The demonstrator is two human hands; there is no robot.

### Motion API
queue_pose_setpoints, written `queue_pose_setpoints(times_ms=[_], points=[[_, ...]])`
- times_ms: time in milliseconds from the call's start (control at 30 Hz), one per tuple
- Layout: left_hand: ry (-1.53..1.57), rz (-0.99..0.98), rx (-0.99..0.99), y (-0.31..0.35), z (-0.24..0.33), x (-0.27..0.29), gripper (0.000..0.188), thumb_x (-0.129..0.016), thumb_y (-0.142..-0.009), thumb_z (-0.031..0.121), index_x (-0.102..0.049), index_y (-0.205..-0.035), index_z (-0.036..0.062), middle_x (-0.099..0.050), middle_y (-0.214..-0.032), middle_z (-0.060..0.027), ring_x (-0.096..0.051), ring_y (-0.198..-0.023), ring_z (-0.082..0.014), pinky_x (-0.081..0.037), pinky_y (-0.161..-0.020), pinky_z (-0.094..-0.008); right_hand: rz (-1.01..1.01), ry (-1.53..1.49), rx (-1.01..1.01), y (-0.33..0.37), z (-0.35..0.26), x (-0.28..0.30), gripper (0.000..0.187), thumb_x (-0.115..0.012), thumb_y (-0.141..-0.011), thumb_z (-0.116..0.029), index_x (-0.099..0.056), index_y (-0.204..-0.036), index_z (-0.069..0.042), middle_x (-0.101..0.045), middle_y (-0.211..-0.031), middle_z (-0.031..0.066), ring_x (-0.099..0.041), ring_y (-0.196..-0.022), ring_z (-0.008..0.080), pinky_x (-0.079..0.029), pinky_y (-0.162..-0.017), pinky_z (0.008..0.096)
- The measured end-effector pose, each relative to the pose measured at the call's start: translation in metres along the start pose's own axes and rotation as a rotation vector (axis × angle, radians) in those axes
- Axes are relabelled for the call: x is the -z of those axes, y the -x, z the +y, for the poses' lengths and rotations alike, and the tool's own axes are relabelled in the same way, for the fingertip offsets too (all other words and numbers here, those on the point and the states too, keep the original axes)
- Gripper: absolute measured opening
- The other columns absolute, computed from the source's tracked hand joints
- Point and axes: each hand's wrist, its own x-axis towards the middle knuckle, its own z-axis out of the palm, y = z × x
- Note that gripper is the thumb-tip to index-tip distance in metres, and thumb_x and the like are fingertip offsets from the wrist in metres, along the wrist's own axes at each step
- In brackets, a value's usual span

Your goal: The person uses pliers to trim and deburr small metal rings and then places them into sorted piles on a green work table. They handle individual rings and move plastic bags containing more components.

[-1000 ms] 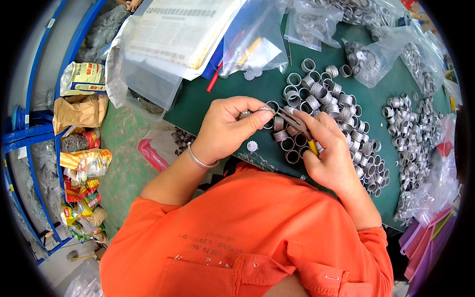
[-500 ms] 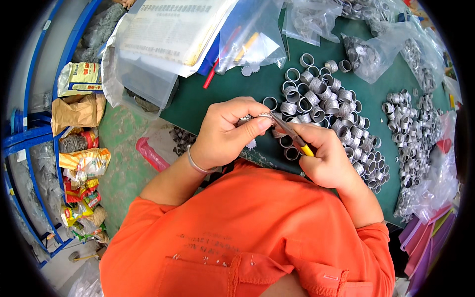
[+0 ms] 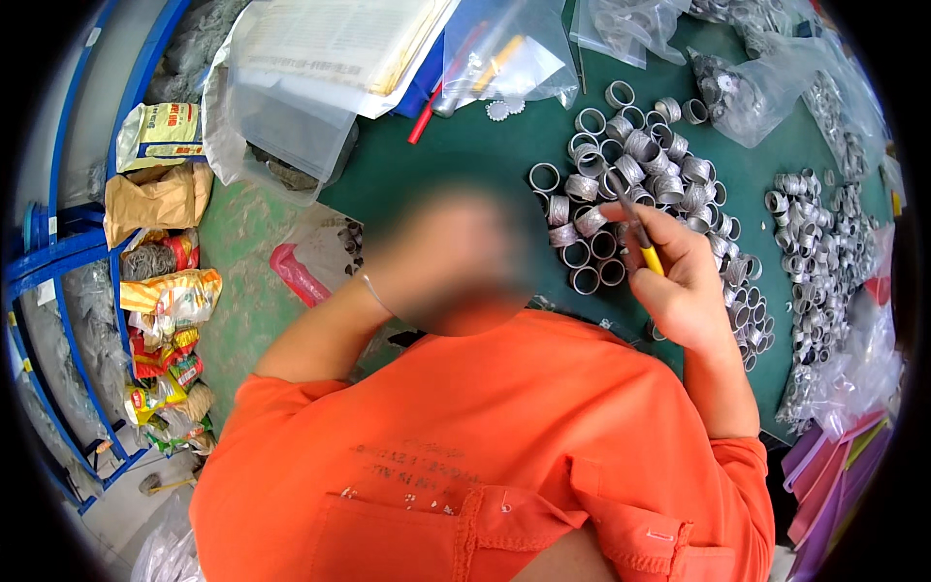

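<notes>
My right hand (image 3: 690, 296) is closed around a slim pointed tool with a yellow grip (image 3: 651, 259) and a dark metal end; its exact kind I cannot make out. The tool points up and away, over the near side of a heap of grey metal rings (image 3: 640, 145). My left hand (image 3: 422, 247) is raised left of the heap, in front of my chest. A heavy blur covers its fingers, so whatever they may hold is hidden.
A second heap of smaller grey rings (image 3: 810, 242) lies at the right. Clear plastic bags (image 3: 761, 102) of metal parts stand at the back. Papers (image 3: 330, 48), a red pen (image 3: 421, 123) and a toothed disc (image 3: 505, 109) lie at the back left. Shelving (image 3: 145, 78) stands left.
My hands were together, the tool against a small metal piece in my left fingers. They have parted: the right moved right with the tool, and the left is now blurred.
</notes>
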Motion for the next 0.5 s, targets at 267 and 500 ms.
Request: queue_pose_setpoints(times_ms=[267, 500], points=[[0.567, -0.062, 0.221, -0.015, 0.0, 0.001, 0.014, -0.062, -0.075, 0.0, -0.05, -0.078, 0.0042, -0.05, -0.077, -0.0058, -0.052, -0.06, -0.0151, -0.039, -0.049, -0.0276, -0.028, 0.028, 0.062, 0.0, -0.003, -0.001, 0.057, -0.043, -0.06, 0.008, -0.059, -0.115, 0.002, -0.043, -0.081, 0.0006, -0.038, -0.071, 0.0085, -0.032, -0.063, 0.0206], [0.388, 0.434, 0.242, -0.048, -0.042, 0.003, 0.011, -0.061, -0.081, 0.009, -0.056, -0.086, 0.0009, -0.056, -0.07, -0.0058, -0.054, -0.056, -0.0158, -0.041, -0.046, -0.0276, -0.035, 0.042, 0.081, 0.001, -0.013, -0.005, 0.056, -0.044, -0.059, 0.007, -0.06, -0.113, 0.002, -0.044, -0.08, 0.001, -0.039, -0.07, 0.0094, -0.032, -0.062, 0.0216]])
